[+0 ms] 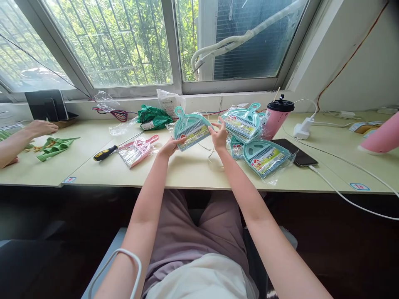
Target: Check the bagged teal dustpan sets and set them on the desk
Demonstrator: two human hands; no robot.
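Both my hands hold a teal mini dustpan-and-brush set in clear wrap, raised above the pale desk. My left hand grips its lower left edge. My right hand pinches its right edge. Just right of it lies a stack of more wrapped teal dustpan sets, and another teal set lies flat nearer the desk's front. A pink wrapped dustpan set lies to the left of my left hand.
A black-and-yellow screwdriver lies left of the pink set. A pink cup with black lid, a dark phone on a white cable, and a white charger sit at right. Another person's hand rests by green items at far left.
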